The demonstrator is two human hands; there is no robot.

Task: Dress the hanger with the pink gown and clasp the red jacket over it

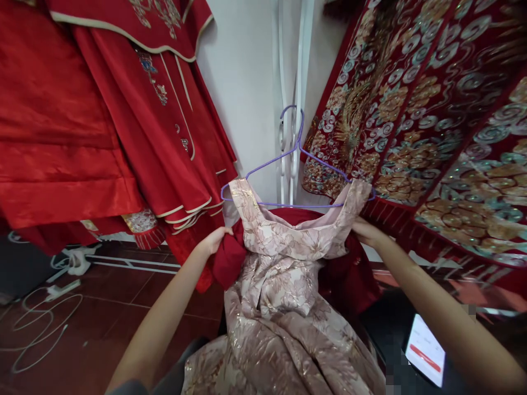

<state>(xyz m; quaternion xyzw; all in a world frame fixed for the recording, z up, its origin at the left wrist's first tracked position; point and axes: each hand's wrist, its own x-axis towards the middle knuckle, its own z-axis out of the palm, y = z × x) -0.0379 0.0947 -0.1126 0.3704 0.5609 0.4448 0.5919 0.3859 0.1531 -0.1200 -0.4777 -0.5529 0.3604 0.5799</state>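
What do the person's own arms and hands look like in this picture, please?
The left hand and right hand are partly hidden, but no glove, watch or bracelet shows. Both slender forearms are uncovered; the edge of a dark grey fabric sleeve appears near the left elbow.

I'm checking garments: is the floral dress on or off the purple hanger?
On: the floral dress has both shoulder straps over the purple hanger.
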